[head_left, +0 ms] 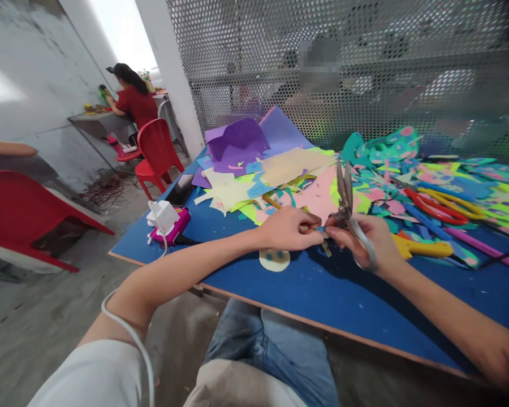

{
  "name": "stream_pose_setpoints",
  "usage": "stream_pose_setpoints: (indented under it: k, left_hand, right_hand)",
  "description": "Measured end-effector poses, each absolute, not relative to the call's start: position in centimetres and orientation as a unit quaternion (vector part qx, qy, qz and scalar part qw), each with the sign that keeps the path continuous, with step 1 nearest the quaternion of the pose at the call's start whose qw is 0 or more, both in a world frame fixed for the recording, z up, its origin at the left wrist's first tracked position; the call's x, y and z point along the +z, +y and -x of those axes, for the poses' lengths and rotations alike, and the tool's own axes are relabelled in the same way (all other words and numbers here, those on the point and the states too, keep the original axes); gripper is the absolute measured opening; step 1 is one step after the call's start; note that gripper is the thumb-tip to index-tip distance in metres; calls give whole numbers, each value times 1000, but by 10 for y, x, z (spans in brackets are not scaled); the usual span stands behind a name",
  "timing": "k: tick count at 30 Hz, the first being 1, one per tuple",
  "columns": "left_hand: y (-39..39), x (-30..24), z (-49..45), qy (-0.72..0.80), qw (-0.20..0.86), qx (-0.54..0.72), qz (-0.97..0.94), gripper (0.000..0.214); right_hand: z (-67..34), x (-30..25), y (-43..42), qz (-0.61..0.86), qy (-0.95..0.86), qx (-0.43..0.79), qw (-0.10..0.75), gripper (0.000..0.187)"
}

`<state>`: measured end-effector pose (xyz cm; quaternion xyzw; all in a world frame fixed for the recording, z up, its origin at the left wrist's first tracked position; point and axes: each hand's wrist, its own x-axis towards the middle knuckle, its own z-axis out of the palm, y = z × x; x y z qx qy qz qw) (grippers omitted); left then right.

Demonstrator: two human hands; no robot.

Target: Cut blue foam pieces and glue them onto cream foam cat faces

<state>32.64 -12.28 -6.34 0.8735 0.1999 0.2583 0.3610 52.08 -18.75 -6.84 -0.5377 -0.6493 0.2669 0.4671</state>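
A person seated at a blue desk [322,288] pinches a small blue scrap [321,229] between the thumb and fingertips of the left hand [290,229]. The right hand [365,240] is closed through the loops of steel scissors [345,189], whose blades stand parted and point up and away. The scrap sits between the two hands, just above the desk and close to the scissors' pivot; whether the blades touch it cannot be told.

A round cream cutout [274,260] lies flat on the desk just under the left hand. Behind it spreads a heap of coloured sheets [254,164], with red-handled scissors [435,206] and a yellow tool [422,247] to the right. A phone [180,189] and a white charger [163,216] rest near the desk's left corner. Well apart, another person [133,102] sits beyond a red chair [156,150].

The scrap looks thin, light and floppy, apt to bend or slip. It seems best held at its edge, near the blades. The scissors are stiff and sharp, and are safest taken by the loops.
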Motion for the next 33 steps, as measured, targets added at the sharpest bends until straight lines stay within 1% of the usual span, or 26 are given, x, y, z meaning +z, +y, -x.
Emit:
stream_pose_setpoints:
  k: [7, 13, 18, 27, 33]
  left_hand:
    - [-120, -61, -325, 190, 346, 247, -885, 35]
    - [-116, -61, -326, 200, 412, 215, -863, 39]
    - [-119, -58, -325, 204, 412, 202, -865, 37]
    - [-118, -62, -328, 194, 396, 188, -877, 32]
    - [-117, -60, -326, 202, 443, 226, -844, 35]
  right_hand:
    - [-521, -71, -190, 530, -655, 265, 469, 28]
    - [-514, -68, -193, 539, -649, 255, 472, 30]
    - [-513, -68, -192, 541, -643, 245, 484, 33]
    - [-511, -66, -192, 532, -662, 260, 459, 33]
    - [-515, -65, -191, 532, -670, 250, 454, 30]
